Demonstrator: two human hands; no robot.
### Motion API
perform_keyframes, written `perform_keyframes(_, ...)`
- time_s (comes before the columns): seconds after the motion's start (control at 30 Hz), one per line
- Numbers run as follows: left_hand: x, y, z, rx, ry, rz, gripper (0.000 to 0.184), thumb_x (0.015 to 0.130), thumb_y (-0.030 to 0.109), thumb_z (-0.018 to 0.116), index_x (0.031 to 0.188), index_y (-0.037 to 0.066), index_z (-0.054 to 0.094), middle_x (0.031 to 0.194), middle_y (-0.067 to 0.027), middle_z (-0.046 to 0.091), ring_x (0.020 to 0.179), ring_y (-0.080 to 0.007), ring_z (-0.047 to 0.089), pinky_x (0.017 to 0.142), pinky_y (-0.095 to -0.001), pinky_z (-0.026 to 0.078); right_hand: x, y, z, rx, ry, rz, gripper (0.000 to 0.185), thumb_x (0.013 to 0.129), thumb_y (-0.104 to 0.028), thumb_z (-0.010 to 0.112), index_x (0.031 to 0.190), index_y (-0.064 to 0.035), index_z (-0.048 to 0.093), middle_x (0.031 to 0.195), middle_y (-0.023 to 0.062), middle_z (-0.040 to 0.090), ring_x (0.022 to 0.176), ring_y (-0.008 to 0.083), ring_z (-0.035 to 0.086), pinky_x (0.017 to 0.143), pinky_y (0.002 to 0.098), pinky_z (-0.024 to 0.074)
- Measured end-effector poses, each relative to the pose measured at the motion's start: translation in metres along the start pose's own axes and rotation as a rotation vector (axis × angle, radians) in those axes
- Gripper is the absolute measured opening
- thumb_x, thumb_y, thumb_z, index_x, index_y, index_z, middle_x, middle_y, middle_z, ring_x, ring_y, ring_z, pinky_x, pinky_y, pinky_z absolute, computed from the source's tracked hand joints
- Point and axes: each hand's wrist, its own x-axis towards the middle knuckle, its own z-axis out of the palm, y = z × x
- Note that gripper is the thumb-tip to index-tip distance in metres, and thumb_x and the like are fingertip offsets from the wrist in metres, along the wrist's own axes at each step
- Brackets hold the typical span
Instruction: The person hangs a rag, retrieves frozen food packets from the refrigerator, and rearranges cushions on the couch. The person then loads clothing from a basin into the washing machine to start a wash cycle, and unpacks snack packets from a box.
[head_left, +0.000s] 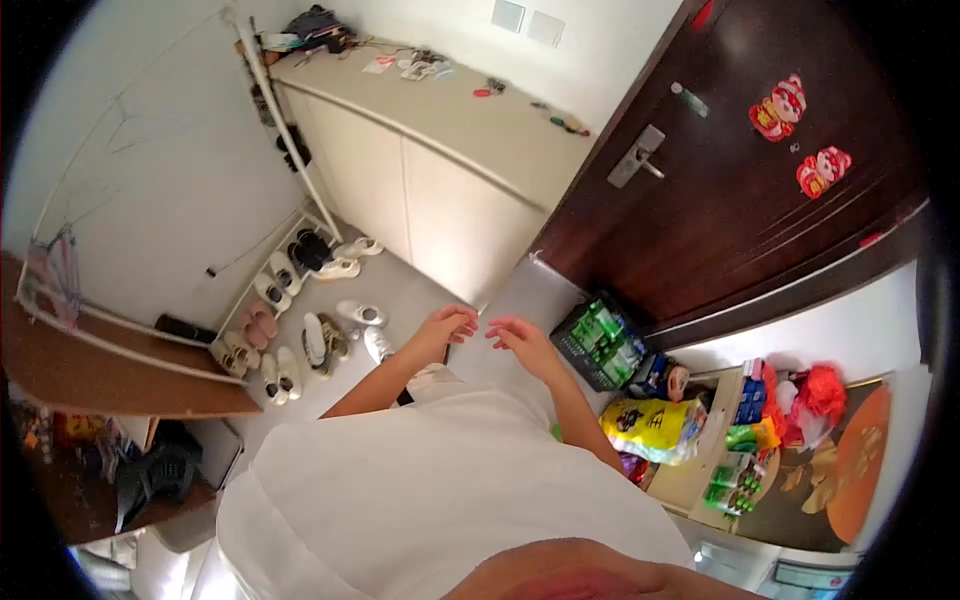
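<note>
Low white shoes [361, 313] lie near the left grip [452, 325].

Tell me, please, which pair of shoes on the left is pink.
The pink pair is in the row at left, next to the pale pair at the row's near end; the other shoes look white, pale or dark.

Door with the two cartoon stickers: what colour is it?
The door is dark reddish brown, seen best in the head view.

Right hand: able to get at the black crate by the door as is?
Likely yes, perhaps with a bend: the right hand looks empty, and nothing visible blocks the black crate.
</note>
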Motion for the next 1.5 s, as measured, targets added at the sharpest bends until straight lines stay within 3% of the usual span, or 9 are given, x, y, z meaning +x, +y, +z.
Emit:
perform_keyframes(0.2,0.189,0.168,0.006,0.133,-0.059,0.445,0.023,0.101,0.018,0.055,0.118,0.009,0.067,0.104,0.0007,0.069,0.088,-0.0088,0.062,0.076,-0.0278,0.05,0.11,-0.062,-0.065,-0.008,0.051,-0.041,0.029,0.105,-0.012,0.055,0.133,-0.0039,0.062,0.118,0.008,0.069,0.106,0.0148,0.064,0.094,0.0308,0.0524)
perform_keyframes(0.33,0.305,0.293,0.029,0.734,0.095,1.077,0.056,0.095,0.014,0.06,0.149,0.008,0.048,0.15,-0.0104,0.053,0.129,-0.0286,0.056,0.106,-0.0408,0.046,0.17,-0.115,-0.103,0.076,0.122,-0.056,0.029,0.105,-0.01,0.054,0.132,-0.0036,0.062,0.12,0.0076,0.069,0.11,0.0153,0.064,0.097,0.0317,0.0518)
perform_keyframes(0.4,0.35,0.347,0.049,0.876,0.148,1.119,0.075,0.092,0.012,0.062,0.16,0.01,0.031,0.166,-0.0132,0.032,0.15,-0.0353,0.034,0.12,-0.0449,0.033,0.198,-0.125,-0.12,0.108,0.202,-0.1,0.028,0.105,-0.01,0.054,0.132,-0.0036,0.062,0.119,0.0076,0.069,0.11,0.0154,0.064,0.097,0.0318,0.0521)
perform_keyframes(0.6,0.473,0.404,0.058,1.075,0.275,1.216,0.083,0.091,0.015,0.063,0.163,0.007,0.022,0.171,-0.0117,0.017,0.156,-0.0366,0.021,0.122,-0.0454,0.031,0.249,-0.156,-0.148,0.157,0.314,-0.154,0.025,0.106,-0.01,0.053,0.127,-0.0031,0.064,0.118,0.0067,0.069,0.109,0.0152,0.064,0.095,0.031,0.0523)
perform_keyframes(0.67,0.48,0.406,0.055,1.04,0.222,0.913,0.084,0.089,0.006,0.063,0.163,0.007,0.023,0.166,-0.0192,0.03,0.15,-0.0384,0.032,0.121,-0.0481,0.03,0.26,-0.142,-0.16,0.208,0.269,-0.195,0.025,0.105,-0.006,0.053,0.127,-0.0018,0.064,0.115,0.0069,0.069,0.106,0.0148,0.064,0.092,0.0314,0.0523)
perform_keyframes(0.83,0.489,0.399,0.06,1.059,0.294,1.354,0.074,0.089,0.0,0.06,0.158,0.003,0.034,0.16,-0.0206,0.039,0.143,-0.0378,0.043,0.116,-0.0464,0.036,0.271,-0.146,-0.181,0.325,0.295,-0.147,0.027,0.101,-0.002,0.055,0.127,-0.0004,0.063,0.112,0.0067,0.068,0.105,0.0148,0.063,0.091,0.0315,0.0522)
perform_keyframes(0.97,0.447,0.341,0.092,0.752,-0.128,0.841,0.04,0.1,0.004,0.056,0.139,0.006,0.057,0.137,-0.0082,0.06,0.118,-0.0201,0.062,0.094,-0.0345,0.053,0.257,-0.12,-0.193,0.386,0.309,-0.196,0.029,0.103,-0.002,0.053,0.13,-0.0012,0.061,0.121,0.0073,0.067,0.112,0.0161,0.063,0.096,0.0337,0.0534)
perform_keyframes(1.2,0.355,0.231,0.178,0.627,-0.694,0.222,0.02,0.104,0.009,0.055,0.12,0.002,0.065,0.117,-0.0075,0.069,0.104,-0.0141,0.064,0.087,-0.028,0.051,0.164,-0.089,-0.216,0.32,0.533,-0.296,0.03,0.101,-0.005,0.054,0.129,-0.0013,0.062,0.115,0.0072,0.069,0.107,0.0159,0.064,0.092,0.0312,0.0525)
perform_keyframes(1.5,0.303,0.116,0.321,0.694,-0.872,0.187,0.018,0.1,0.008,0.066,0.117,0.001,0.066,0.103,-0.004,0.069,0.089,-0.0098,0.065,0.077,-0.0251,0.052,-0.029,-0.032,-0.247,0.349,0.76,-0.255,0.027,0.103,-0.012,0.057,0.127,-0.0037,0.066,0.109,0.0055,0.071,0.098,0.0132,0.065,0.086,0.0301,0.0533)
